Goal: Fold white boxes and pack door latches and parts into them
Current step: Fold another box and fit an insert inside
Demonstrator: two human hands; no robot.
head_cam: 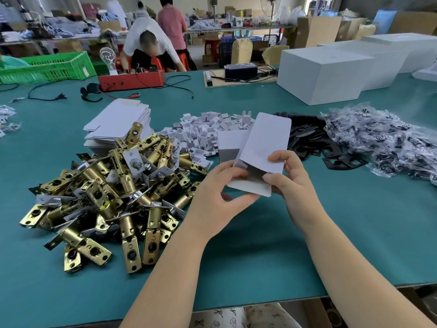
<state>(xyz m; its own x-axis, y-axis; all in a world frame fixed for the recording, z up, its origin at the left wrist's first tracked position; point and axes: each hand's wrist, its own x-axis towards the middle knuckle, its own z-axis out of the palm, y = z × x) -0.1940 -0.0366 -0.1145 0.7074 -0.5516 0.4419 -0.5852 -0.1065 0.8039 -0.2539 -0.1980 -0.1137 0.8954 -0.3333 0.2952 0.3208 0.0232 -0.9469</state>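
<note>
Both hands hold a flat white box [264, 147] above the green table [236, 245], tilted away from me. My left hand [220, 192] pinches its near bottom flap, which is partly bent open. My right hand [288, 176] grips its right lower edge. A heap of brass door latches [106, 197] lies to the left. Behind it sits a stack of flat white box blanks [118, 121]. Small white card inserts [205, 131] are piled in the middle, black plates [314, 140] to the right, and bagged black parts [383, 140] at far right.
One folded white box [230, 144] stands behind the held one. Large white cartons [326, 72] sit at the back right. A red tester box [132, 79] with cables and a green crate [47, 67] are at the back left. A person bends over there.
</note>
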